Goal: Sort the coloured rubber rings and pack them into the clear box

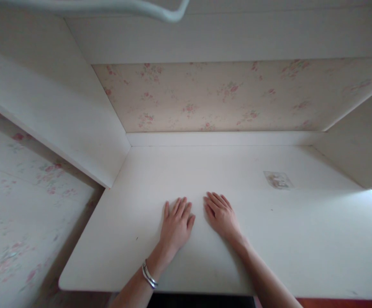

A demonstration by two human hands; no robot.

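Note:
My left hand (175,224) lies palm down on the white desk (115,261), its fingers stretched out and a little apart. Round that wrist sits a silver bracelet (149,274). To its right, my right hand (222,216) also rests flat on the desktop, fingers extended and angled toward the left hand. A small gap of bare desk separates the two hands. Neither one holds anything. Beyond the right hand, a small clear patch or packet (279,180) with a faint brownish print lies on the desk surface.
White side panels stand at the left (60,98) and right (359,141). Flowered wallpaper (211,96) covers the back wall under a white overhead board (224,38). A pale curved bar (141,8) crosses the top left. The desk's rounded front corner is at lower left.

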